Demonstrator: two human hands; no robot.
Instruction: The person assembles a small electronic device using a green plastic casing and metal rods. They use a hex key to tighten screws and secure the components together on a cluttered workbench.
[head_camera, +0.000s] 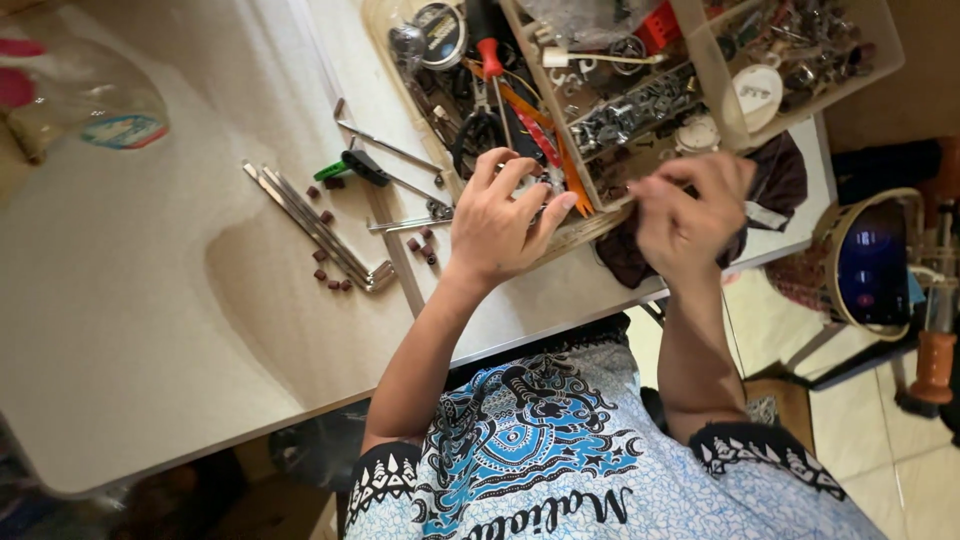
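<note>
My left hand (500, 220) rests at the near edge of a clear plastic tray (640, 95) full of small metal parts and tools, its fingers curled around small metal bits that I cannot make out. Beside it, my right hand (690, 210) hovers over the same tray edge and a dark cloth (770, 185), fingers bent as if pinching something tiny; what it holds is hidden. An orange-handled tool (570, 180) lies between the two hands.
On the white table (150, 330) lie several long metal rods (320, 230), small dark red caps (330, 275), a green-and-black tool (350, 165) and a red-handled screwdriver (490, 55). A second clear box (800, 50) of hardware sits far right. A round basket (865, 260) stands on the floor.
</note>
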